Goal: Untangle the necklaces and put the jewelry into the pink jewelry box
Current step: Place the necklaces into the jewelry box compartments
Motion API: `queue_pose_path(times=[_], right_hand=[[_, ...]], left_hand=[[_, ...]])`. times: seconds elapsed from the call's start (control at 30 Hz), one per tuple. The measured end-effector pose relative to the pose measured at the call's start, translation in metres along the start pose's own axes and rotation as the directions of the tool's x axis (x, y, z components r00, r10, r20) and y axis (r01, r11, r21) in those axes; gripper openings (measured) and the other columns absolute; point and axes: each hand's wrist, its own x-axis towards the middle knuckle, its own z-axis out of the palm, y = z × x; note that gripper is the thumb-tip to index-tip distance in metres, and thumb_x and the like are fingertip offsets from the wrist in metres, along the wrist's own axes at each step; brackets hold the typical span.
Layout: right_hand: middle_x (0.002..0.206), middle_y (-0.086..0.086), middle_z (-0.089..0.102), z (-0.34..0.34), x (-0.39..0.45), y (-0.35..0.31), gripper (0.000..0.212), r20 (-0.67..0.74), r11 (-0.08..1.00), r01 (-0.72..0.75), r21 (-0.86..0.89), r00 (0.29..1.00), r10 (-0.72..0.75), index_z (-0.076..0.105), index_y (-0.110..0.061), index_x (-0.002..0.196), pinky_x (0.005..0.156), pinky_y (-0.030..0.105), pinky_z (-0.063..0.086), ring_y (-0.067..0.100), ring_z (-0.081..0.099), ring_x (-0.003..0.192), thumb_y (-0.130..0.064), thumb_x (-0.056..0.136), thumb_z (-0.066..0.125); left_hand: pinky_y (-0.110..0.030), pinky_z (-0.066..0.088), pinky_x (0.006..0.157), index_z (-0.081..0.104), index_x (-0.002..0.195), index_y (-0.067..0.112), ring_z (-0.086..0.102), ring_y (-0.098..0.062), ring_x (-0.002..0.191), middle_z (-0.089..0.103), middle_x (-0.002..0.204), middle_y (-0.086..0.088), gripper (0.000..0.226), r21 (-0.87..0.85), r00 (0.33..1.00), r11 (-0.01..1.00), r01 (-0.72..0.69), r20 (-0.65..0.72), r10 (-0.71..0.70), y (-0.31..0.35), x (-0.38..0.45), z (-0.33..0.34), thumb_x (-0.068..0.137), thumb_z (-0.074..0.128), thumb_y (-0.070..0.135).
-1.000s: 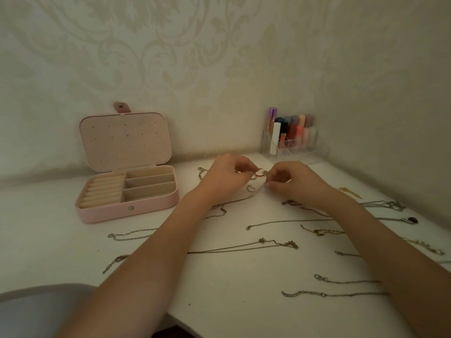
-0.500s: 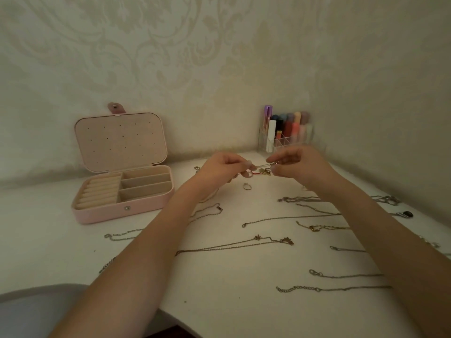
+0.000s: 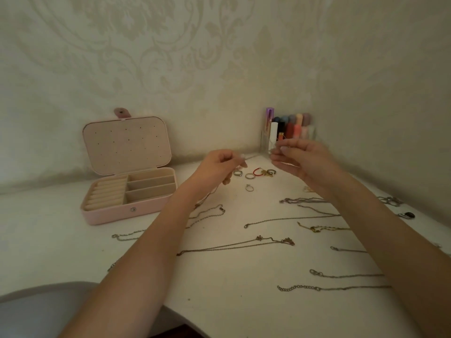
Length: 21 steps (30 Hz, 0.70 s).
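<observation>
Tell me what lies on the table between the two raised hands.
In the head view, below the gap between the left hand and right hand, several rings and a red loop lie on the white table.

No readable text, label, brand or number anywhere in my view: none on pink jewelry box (image 3: 127, 189) at 10 o'clock, none on cosmetic tubes (image 3: 290, 129) at 1 o'clock.

— What does the person's body look like?
— Two bare forearms, no sleeves showing, no watch or bracelet worn. Left hand (image 3: 220, 167) and right hand (image 3: 301, 158) ringless as far as visible; fingernails on the right hand's fingers (image 3: 283, 149) look pale.
</observation>
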Motion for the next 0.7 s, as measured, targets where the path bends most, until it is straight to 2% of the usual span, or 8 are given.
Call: queue_pose_path(times=[0.1, 0.17, 0.27, 0.33, 0.43, 0.57, 0.63, 0.7], right_hand=[[0.09, 0.009, 0.064, -0.001, 0.0, -0.003, 0.023, 0.0, 0.988, 0.003, 0.153, 1.0, -0.003, 0.063, -0.006, 0.099, 0.077, 0.027, 0.058, 0.017, 0.065, 0.086, -0.004, 0.099, 0.04], [0.086, 0.006, 0.067, 0.002, -0.001, -0.006, 0.025, 0.012, 0.975, 0.025, 0.219, 1.0, -0.028, 0.062, -0.006, 0.098, 0.077, 0.028, 0.058, 0.017, 0.068, 0.087, -0.004, 0.1, 0.038], [0.072, 0.002, 0.065, 0.011, -0.002, -0.015, 0.025, -0.009, 0.936, 0.048, 0.35, 0.999, -0.048, 0.06, -0.008, 0.095, 0.068, 0.03, 0.059, 0.012, 0.069, 0.068, -0.005, 0.1, 0.036], [0.072, 0.0, 0.061, 0.019, -0.006, -0.019, 0.024, 0.002, 0.961, 0.057, 0.27, 0.998, -0.06, 0.061, -0.01, 0.094, 0.064, 0.03, 0.059, 0.009, 0.062, 0.06, -0.006, 0.1, 0.038], [0.077, 0.0, 0.059, 0.035, -0.014, -0.019, 0.025, 0.041, 0.994, 0.107, 0.024, 0.993, -0.108, 0.064, -0.016, 0.091, 0.054, 0.025, 0.055, 0.008, 0.054, 0.062, -0.007, 0.099, 0.042], [0.075, 0.004, 0.06, 0.076, -0.016, -0.028, 0.023, 0.111, 0.964, 0.241, -0.116, 0.967, -0.229, 0.065, -0.01, 0.095, 0.056, 0.017, 0.047, 0.008, 0.05, 0.059, -0.003, 0.098, 0.044], [0.074, 0.005, 0.061, 0.101, -0.014, -0.038, 0.023, 0.143, 0.938, 0.322, -0.131, 0.942, -0.304, 0.065, -0.008, 0.096, 0.057, 0.015, 0.045, 0.006, 0.049, 0.055, -0.001, 0.097, 0.043], [0.072, 0.005, 0.06, 0.123, -0.011, -0.047, 0.027, 0.161, 0.925, 0.373, -0.075, 0.92, -0.358, 0.065, -0.011, 0.09, 0.057, 0.015, 0.045, 0.004, 0.049, 0.052, 0.001, 0.097, 0.042]], left_hand=[[-0.015, 0.041, 0.055, 0.062, 0.076, 0.018, 0.048, 0.004, 0.053, 0.067, 0.086, 0.003, 0.021, 0.096, 0.999, 0.995, -0.021, 0.041, 0.017, 0.0, -0.006, -0.002, 0.095, 0.054, 0.017], [-0.016, 0.042, 0.06, 0.066, 0.081, 0.019, 0.054, 0.008, 0.063, 0.066, 0.087, 0.007, 0.019, 0.2, 0.998, 0.979, -0.028, 0.066, 0.015, 0.002, -0.01, -0.004, 0.095, 0.054, 0.015], [-0.014, 0.043, 0.061, 0.068, 0.091, 0.011, 0.056, 0.009, 0.067, 0.064, 0.082, 0.014, 0.015, 0.317, 0.996, 0.948, -0.012, 0.086, -0.016, 0.011, -0.013, -0.013, 0.094, 0.053, 0.011], [-0.016, 0.045, 0.061, 0.068, 0.088, 0.015, 0.055, -0.001, 0.064, 0.064, 0.075, 0.007, 0.015, 0.365, 0.997, 0.931, -0.006, 0.072, -0.022, 0.02, -0.019, -0.027, 0.093, 0.055, 0.008], [-0.023, 0.047, 0.068, 0.07, 0.084, 0.017, 0.057, -0.01, 0.067, 0.065, 0.075, 0.004, 0.014, 0.497, 0.999, 0.868, -0.017, 0.051, -0.01, 0.032, -0.033, -0.061, 0.089, 0.06, 0.008], [-0.023, 0.042, 0.076, 0.065, 0.078, 0.036, 0.056, -0.005, 0.079, 0.059, 0.075, 0.021, 0.016, 0.86, 1.0, 0.511, -0.019, 0.011, 0.019, 0.039, -0.05, -0.109, 0.086, 0.062, 0.023], [-0.02, 0.042, 0.072, 0.059, 0.07, 0.037, 0.058, -0.008, 0.077, 0.056, 0.067, 0.023, 0.024, 0.863, 0.998, 0.502, 0.049, -0.064, 0.014, 0.037, -0.056, -0.125, 0.085, 0.063, 0.019], [-0.019, 0.044, 0.067, 0.062, 0.071, 0.028, 0.06, -0.008, 0.07, 0.06, 0.067, 0.017, 0.021, 0.805, 0.992, 0.583, 0.112, -0.127, -0.015, 0.033, -0.061, -0.136, 0.084, 0.066, 0.013]])
